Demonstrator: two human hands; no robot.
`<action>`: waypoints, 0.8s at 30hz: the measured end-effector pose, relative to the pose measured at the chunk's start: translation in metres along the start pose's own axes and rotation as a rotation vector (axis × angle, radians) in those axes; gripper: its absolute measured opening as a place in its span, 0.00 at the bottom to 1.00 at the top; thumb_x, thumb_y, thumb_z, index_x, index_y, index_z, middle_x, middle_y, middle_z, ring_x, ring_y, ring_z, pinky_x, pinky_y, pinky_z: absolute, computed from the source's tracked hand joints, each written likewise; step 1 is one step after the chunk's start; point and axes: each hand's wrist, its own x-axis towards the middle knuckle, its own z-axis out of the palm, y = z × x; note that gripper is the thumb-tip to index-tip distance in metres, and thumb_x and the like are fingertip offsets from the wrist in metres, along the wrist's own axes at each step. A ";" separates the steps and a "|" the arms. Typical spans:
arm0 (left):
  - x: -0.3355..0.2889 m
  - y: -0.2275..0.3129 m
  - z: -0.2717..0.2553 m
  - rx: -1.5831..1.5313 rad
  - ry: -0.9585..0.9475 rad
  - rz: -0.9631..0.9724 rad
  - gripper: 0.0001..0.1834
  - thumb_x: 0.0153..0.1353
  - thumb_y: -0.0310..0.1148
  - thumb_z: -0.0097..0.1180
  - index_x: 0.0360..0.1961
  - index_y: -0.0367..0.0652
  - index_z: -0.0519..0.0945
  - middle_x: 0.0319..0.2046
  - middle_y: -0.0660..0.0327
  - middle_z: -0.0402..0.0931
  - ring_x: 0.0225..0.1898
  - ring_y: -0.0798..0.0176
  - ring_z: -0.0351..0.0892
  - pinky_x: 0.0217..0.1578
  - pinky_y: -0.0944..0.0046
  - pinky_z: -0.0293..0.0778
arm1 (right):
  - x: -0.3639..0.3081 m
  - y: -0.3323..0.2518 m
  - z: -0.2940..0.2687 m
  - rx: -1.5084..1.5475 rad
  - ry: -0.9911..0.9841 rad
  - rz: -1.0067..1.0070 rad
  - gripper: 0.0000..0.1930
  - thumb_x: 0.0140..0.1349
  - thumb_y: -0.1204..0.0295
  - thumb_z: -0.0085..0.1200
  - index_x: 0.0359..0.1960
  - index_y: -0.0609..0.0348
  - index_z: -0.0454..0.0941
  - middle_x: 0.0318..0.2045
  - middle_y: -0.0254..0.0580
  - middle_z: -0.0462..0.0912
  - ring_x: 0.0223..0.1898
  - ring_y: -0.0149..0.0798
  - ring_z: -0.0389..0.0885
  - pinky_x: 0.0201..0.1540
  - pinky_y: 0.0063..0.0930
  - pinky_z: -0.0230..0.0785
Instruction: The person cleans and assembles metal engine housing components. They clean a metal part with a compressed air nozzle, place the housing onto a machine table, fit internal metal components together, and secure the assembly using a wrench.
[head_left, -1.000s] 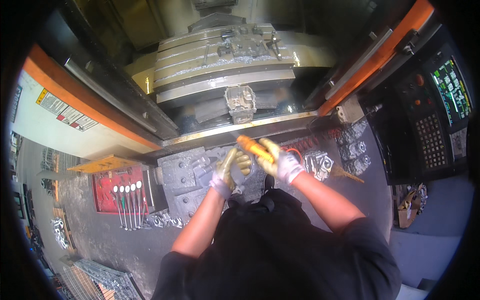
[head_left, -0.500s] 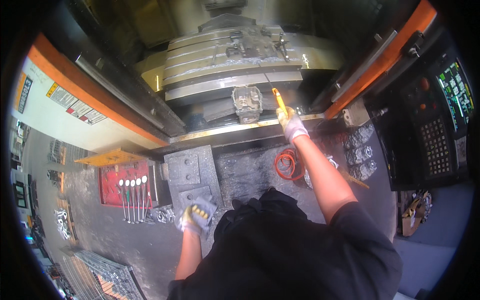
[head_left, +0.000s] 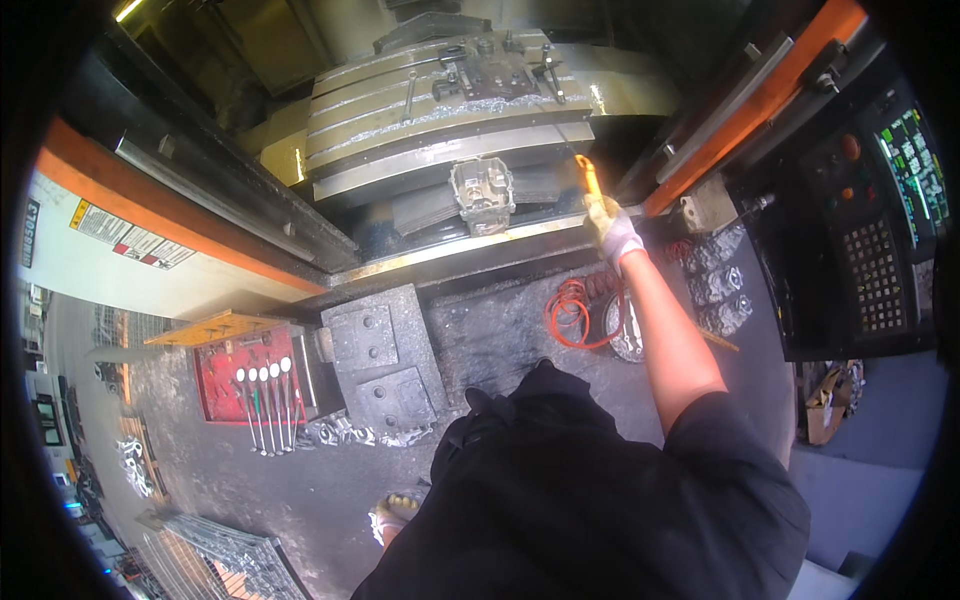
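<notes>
Slotted machine bed [head_left: 345,118], top of frame; orange tool [head_left: 590,182], upper right of centre, held in right hand [head_left: 613,228]; left hand [head_left: 395,510], lower centre, grip not discernible; metal casting [head_left: 483,195] by sill [head_left: 400,262], upper centre, could be toppled if struck by the tool.

Gloved hands: two, one left hand [head_left: 397,508] and one right hand [head_left: 612,230]. Orange hand tool [head_left: 591,180]: one, in the right hand. Open box-shaped metal casting [head_left: 483,192]: one. Gauges with round white dials [head_left: 263,374]: five. Red tray [head_left: 212,388]: one. Grey plates with holes [head_left: 361,336]: two, on one larger slab [head_left: 414,322]. Metal parts in the row at right [head_left: 716,284]: three. Control panel [head_left: 800,270]: one, with one lit screen [head_left: 911,175].
</notes>
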 end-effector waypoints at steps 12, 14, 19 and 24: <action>0.013 0.012 0.089 -0.214 -0.331 0.009 0.18 0.70 0.50 0.47 0.34 0.50 0.79 0.27 0.66 0.77 0.30 0.59 0.77 0.39 0.46 0.78 | 0.102 0.003 0.037 -0.253 -0.084 -0.110 0.30 0.68 0.41 0.56 0.50 0.58 0.82 0.26 0.36 0.80 0.21 0.34 0.73 0.25 0.33 0.65; -0.001 0.012 0.105 -0.227 -0.274 0.063 0.18 0.70 0.50 0.47 0.34 0.50 0.79 0.27 0.67 0.77 0.30 0.59 0.77 0.40 0.46 0.78 | 0.099 -0.016 0.048 -0.258 -0.137 -0.004 0.32 0.69 0.40 0.53 0.53 0.59 0.82 0.30 0.44 0.83 0.29 0.42 0.80 0.34 0.39 0.71; -0.004 0.018 0.123 -0.256 -0.294 0.157 0.18 0.68 0.52 0.51 0.35 0.50 0.81 0.28 0.67 0.79 0.33 0.57 0.79 0.44 0.42 0.78 | 0.075 -0.050 0.059 0.007 -0.266 -0.011 0.27 0.69 0.41 0.54 0.46 0.55 0.79 0.22 0.31 0.77 0.13 0.29 0.67 0.15 0.29 0.60; -0.030 0.008 0.148 -0.370 -0.078 0.129 0.20 0.68 0.54 0.48 0.36 0.49 0.81 0.32 0.66 0.82 0.36 0.55 0.81 0.46 0.41 0.78 | 0.110 -0.064 0.031 0.085 -0.301 0.185 0.26 0.70 0.42 0.53 0.52 0.53 0.77 0.24 0.30 0.77 0.11 0.27 0.64 0.11 0.27 0.56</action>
